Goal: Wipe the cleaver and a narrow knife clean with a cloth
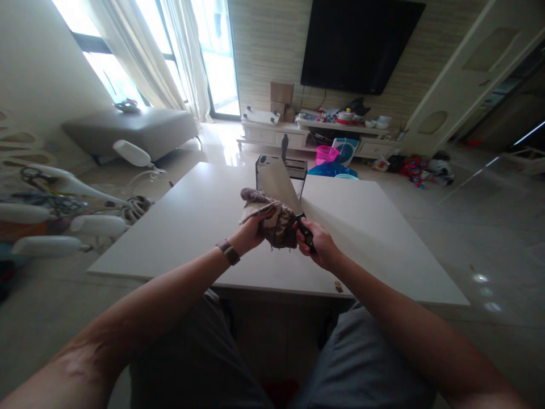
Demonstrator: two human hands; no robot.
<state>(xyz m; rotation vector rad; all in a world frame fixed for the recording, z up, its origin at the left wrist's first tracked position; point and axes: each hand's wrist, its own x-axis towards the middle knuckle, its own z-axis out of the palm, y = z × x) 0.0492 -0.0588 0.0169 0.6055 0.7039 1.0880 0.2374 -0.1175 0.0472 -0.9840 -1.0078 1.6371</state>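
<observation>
Frame centre: left hand (258, 226) gripped bunched cloth (279, 224); right fingers (303, 241) wrapped cleaver (277, 180) handle.

Daylight through the window (220, 62) and pale curtains (128, 51) glints on the tiled floor (481, 238); a black TV (360, 45) hangs on the striped wall (266, 45).

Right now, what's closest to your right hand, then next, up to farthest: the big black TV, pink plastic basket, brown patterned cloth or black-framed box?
From my right hand:
1. Brown patterned cloth, just left.
2. Black-framed box, ahead on the white table.
3. Pink plastic basket, beyond the table.
4. Big black TV, on the wall.
</observation>
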